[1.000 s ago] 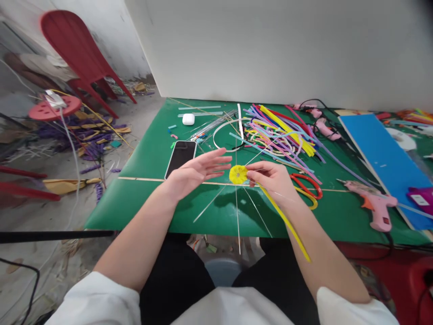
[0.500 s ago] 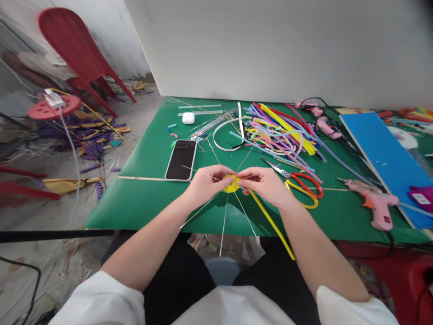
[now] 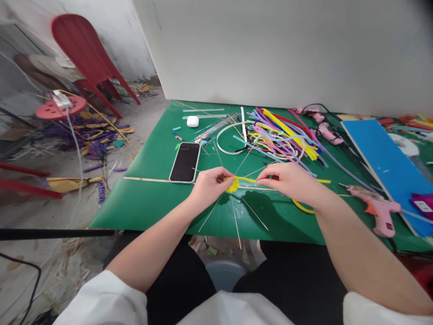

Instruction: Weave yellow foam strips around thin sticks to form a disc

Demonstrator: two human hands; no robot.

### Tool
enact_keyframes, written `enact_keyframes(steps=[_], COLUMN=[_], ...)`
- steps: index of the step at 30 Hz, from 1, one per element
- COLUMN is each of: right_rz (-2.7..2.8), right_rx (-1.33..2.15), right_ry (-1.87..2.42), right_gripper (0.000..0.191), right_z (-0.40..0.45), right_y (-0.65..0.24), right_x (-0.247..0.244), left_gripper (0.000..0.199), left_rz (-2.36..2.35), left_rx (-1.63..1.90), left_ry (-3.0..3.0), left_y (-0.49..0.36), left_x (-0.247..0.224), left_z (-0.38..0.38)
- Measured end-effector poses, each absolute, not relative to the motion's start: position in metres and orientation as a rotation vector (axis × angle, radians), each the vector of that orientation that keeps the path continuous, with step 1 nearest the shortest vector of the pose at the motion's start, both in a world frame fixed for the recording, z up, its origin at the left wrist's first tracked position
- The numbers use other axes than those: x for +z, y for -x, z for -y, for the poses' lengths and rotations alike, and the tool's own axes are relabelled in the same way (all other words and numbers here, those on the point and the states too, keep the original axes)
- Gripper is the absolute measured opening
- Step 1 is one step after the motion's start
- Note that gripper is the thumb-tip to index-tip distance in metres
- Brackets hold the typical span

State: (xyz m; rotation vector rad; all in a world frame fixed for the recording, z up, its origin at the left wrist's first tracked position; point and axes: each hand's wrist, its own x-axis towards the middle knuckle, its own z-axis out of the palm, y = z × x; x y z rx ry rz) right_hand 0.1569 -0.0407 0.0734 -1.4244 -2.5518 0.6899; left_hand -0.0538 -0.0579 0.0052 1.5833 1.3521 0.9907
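My left hand [image 3: 214, 185] pinches a small yellow woven disc [image 3: 233, 184] by its left side, above the green table. Thin pale spokes [image 3: 236, 221] radiate from this disc in several directions. Off its right side runs a yellow pipe cleaner [image 3: 246, 180], pulled nearly straight. Thumb and fingers of my right hand [image 3: 282, 178] are closed on that strand, a short way from the disc. The strand's free end shows beyond my right hand. Scissors lie mostly hidden beneath the right hand; part of their yellow handle [image 3: 302, 208] shows.
Left of the disc lies a phone [image 3: 185, 162], with a white earbud case [image 3: 192, 121] behind it. A heap of coloured pipe cleaners [image 3: 277, 135] spreads at the back. To the right are a pink glue gun [image 3: 377, 207] and a blue board [image 3: 379, 162]. A grey panel [image 3: 270, 54] stands behind.
My right hand has moved right, away from the disc, drawing the yellow pipe cleaner out sideways; before, it hung toward me. My left hand still holds the disc. The right hand now covers the scissors.
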Motion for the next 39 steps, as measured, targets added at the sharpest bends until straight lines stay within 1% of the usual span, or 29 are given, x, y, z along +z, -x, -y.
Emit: enact_keyframes(steps=[4, 6, 8, 12, 18, 22, 25, 30, 33, 35, 39], right_rz=[2.705, 2.723, 2.716, 2.702, 2.81, 2.827, 2.843, 2.863, 2.808, 2.812, 2.725], right_rx=[-0.119, -0.344, -0.466, -0.537, -0.471, -0.454, -0.43, -0.195, 0.079, 0.439, 1.299], right_ry=[1.526, 1.458, 1.39, 1.265, 1.029, 1.022, 1.092, 1.366, 1.457, 1.397, 1.277], right_gripper=[0.02, 0.02, 0.021, 0.021, 0.02, 0.019, 0.017, 0.016, 0.015, 0.016, 0.019], right_z=[0.067, 0.078, 0.085, 0.088, 0.084, 0.067, 0.05, 0.032, 0.022, 0.014, 0.0], right_y=[-0.136, -0.126, -0.117, -0.107, -0.093, -0.093, -0.099, -0.114, -0.126, -0.134, -0.151], right_x=[0.077, 0.075, 0.072, 0.066, 0.062, 0.068, 0.078, 0.101, 0.114, 0.121, 0.124], left_gripper=[0.018, 0.018, 0.021, 0.025, 0.019, 0.013, 0.013, 0.019, 0.021, 0.021, 0.023], left_rz=[-1.367, -1.374, -1.376, -1.391, -1.401, -1.335, -1.319, -1.245, -1.147, -1.061, -0.944], left_rx=[1.024, 1.047, 1.068, 1.072, 1.003, 0.963, 0.948, 0.9, 0.875, 0.85, 0.8], left_ry=[-1.557, -1.527, -1.5, -1.496, -1.667, -1.798, -1.745, -1.58, -1.472, -1.399, -1.307], left_y=[0.055, 0.055, 0.056, 0.057, 0.057, 0.055, 0.053, 0.052, 0.053, 0.053, 0.055], left_x=[0.005, 0.005, 0.004, 0.002, 0.005, 0.003, 0.0, 0.003, 0.009, 0.012, 0.017], left_z=[0.057, 0.055, 0.054, 0.053, 0.059, 0.063, 0.062, 0.061, 0.062, 0.063, 0.065])
